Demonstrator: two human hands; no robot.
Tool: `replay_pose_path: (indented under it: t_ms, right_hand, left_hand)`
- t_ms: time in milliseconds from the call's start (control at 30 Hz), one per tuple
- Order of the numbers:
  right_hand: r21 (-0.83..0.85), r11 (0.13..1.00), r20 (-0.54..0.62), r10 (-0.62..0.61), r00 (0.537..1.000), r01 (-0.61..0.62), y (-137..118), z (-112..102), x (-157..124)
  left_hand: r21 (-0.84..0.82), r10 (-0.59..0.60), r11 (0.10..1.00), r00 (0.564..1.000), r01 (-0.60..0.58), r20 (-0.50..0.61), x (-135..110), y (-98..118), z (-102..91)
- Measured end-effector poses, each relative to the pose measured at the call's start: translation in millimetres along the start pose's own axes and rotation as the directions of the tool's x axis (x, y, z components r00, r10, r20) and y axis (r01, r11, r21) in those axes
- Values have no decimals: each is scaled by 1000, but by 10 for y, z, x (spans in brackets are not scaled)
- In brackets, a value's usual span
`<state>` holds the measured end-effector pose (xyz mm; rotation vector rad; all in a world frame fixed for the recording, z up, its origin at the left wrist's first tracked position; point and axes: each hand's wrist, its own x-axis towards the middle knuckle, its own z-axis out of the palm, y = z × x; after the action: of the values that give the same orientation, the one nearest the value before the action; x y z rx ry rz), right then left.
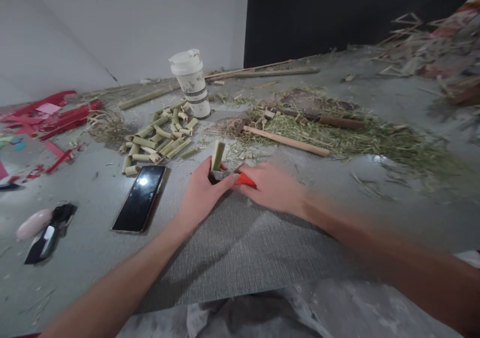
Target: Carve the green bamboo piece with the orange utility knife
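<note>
2 hands meet mid-counter (pixel 262 258). My left hand (pixel 200 193) clenched round bamboo piece (pixel 218 156), long axis upright, tilted slightly away. My right hand (pixel 272 188) grips red-handled knife (pixel 240 178), blade pointing left, touching piece's base. Phone (pixel 140 198) lies left.

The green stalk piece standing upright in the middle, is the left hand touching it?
Touching. The head view shows the left hand wrapped around the lower end of the green stalk piece, its fingers closed on it with no gap.
</note>
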<state>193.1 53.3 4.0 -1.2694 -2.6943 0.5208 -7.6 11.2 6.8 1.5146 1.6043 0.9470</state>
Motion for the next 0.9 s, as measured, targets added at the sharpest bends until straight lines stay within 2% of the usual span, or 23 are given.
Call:
replay_pose_path:
  t_ms: [100,200,533,900]
  right_hand:
    - [-35,999,2,-6,1000,6,-26,9,-11]
    - [-46,999,8,-4,1000,5,-64,2,-29]
    - [30,998,-10,53,999,-53,-89,-79,-21]
    - [62,998,-32,29,999,-27,-54,-71,-22]
  left_hand:
    - [-33,-28,999,999,29,30,-11,4,-16]
    - [-48,-29,998,1000,29,7,-28,21,-20]
    - [-34,-7,999,1000,8,16,-14,64,-20]
    - [-121,68,991,996,-60,64,50,-130,26]
